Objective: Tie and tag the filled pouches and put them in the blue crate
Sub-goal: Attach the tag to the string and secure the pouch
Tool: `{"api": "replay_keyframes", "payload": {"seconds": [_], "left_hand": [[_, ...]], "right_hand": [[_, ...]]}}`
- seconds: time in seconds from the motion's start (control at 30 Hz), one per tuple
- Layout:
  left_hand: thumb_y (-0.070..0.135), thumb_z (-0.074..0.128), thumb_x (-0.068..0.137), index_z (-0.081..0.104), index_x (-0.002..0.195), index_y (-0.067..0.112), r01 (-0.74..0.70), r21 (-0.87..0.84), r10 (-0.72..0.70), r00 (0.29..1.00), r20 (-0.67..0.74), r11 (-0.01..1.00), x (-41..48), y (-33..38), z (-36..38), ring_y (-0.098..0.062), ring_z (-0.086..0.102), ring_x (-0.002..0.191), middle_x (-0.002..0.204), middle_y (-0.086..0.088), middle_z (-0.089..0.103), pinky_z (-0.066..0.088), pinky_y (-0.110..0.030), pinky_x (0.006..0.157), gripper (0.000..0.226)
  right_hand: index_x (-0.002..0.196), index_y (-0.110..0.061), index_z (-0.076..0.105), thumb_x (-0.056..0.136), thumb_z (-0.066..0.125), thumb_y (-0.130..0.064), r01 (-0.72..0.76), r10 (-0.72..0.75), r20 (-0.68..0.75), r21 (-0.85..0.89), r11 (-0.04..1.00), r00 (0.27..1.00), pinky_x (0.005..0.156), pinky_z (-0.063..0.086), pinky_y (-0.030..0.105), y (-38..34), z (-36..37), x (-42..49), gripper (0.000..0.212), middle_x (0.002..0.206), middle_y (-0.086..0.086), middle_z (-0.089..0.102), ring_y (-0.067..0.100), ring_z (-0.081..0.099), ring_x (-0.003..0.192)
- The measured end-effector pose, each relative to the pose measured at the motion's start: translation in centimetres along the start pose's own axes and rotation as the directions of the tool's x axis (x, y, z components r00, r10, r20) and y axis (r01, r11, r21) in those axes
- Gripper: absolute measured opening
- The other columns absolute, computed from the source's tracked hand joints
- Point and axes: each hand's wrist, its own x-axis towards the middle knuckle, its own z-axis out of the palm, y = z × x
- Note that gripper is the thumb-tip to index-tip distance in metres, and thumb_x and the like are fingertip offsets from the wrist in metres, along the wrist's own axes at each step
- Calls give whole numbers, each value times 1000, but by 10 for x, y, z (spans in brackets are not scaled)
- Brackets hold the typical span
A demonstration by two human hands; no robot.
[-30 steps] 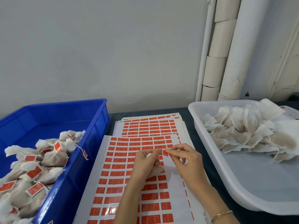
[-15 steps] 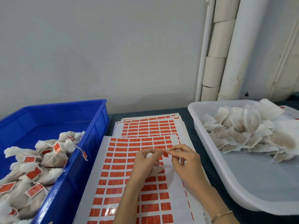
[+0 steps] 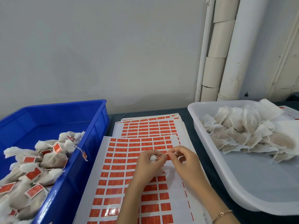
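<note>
My left hand (image 3: 148,164) grips a pouch (image 3: 152,158), my right hand (image 3: 186,160) pinches its red tag (image 3: 162,156), tag stretched sideways, right end higher.

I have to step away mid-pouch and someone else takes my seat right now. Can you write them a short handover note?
Left hand: grips a small white fabric pouch above the sheets of red rectangular stickers.
Right hand: pinches a red sticker tag right beside that pouch, seemingly on its string.
Done: a heap of tagged pouches lies in the blue plastic crate, on the left.
Left: finish this tag, put the pouch in the crate, then work through the pile of untagged pouches in the white plastic tray, on the right.
</note>
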Motion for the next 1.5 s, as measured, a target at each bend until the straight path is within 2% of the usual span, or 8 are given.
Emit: {"api": "replay_keyframes", "payload": {"seconds": [0.23, 0.43, 0.57, 0.7, 0.97, 1.2, 1.37, 1.5], "left_hand": [[38, 71, 84, 70, 77, 34, -53, 12, 53, 999, -1, 998, 1, -1, 0, -9, 66, 79, 77, 17, 68, 51, -13, 64, 8], [22, 58, 91, 60, 112, 39, 23, -7, -22, 995, 102, 1000, 1, -7, -5, -7, 60, 101, 112, 17, 60, 53, -14, 72, 27], [18, 54, 96, 60, 109, 31, 87, -194, -65, 991, 117, 977, -1, -7, -12, -11, 66, 94, 94, 8, 71, 53, -16, 71, 20], [27, 60, 94, 59, 109, 28, 70, -159, -63, 997, 47, 985, -4, -8, -12, 0, 65, 93, 100, 15, 70, 50, -10, 67, 15], [26, 67, 89, 67, 87, 25, 35, -150, -44, 998, -55, 988, -16, -4, -6, -12, 68, 88, 89, 10, 70, 54, -15, 71, 2], [23, 67, 89, 70, 86, 35, -20, 207, 39, 995, -89, 978, -40, 22, -28, 2, 61, 79, 87, 20, 63, 48, -7, 64, 13], [21, 63, 92, 69, 105, 26, -49, 452, 126, 982, -143, 891, -50, 66, -88, -8, 63, 85, 96, 7, 67, 50, -16, 79, 16], [23, 62, 92, 70, 104, 22, -31, 569, 188, 957, -220, 822, -63, 111, -156, -9, 63, 82, 91, 4, 70, 49, -16, 74, 15]], "right_hand": [[86, -38, 62, 87, 66, -30, -41, 41, -8, 12, 999, 999, 67, 43, 4, 3, 1, 1, 10, 90, -25, 63, 5, 63, 85], [91, -35, 65, 84, 68, -34, -152, 166, -57, 194, 969, 984, 68, 51, 12, 9, -4, 7, 7, 97, -20, 67, 6, 66, 87], [93, -34, 66, 85, 67, -32, -162, 176, -40, 235, 958, 984, 73, 58, 22, 11, -6, 8, 8, 99, -15, 70, 8, 70, 85], [97, -31, 66, 88, 65, -25, -141, 147, -23, 169, 975, 989, 63, 53, 15, 12, -4, 7, 10, 99, -8, 70, 12, 68, 74], [99, -46, 58, 83, 68, -40, -46, 69, 157, -147, 988, 985, 80, 45, 12, 5, 14, -7, 20, 97, -29, 57, 1, 61, 88], [92, -36, 62, 84, 70, -26, -25, 51, 242, -108, 994, 969, 68, 41, 7, -13, 16, -9, 15, 92, -19, 64, 5, 62, 85], [85, -37, 62, 81, 73, -28, 99, -91, 231, -25, 995, 969, 55, 43, 5, -73, 44, -4, 15, 77, -24, 62, 2, 63, 70], [75, -37, 63, 81, 73, -32, 190, -226, 289, 150, 970, 930, 55, 51, 12, -141, 76, 3, 13, 66, -19, 65, 4, 66, 63]]}}
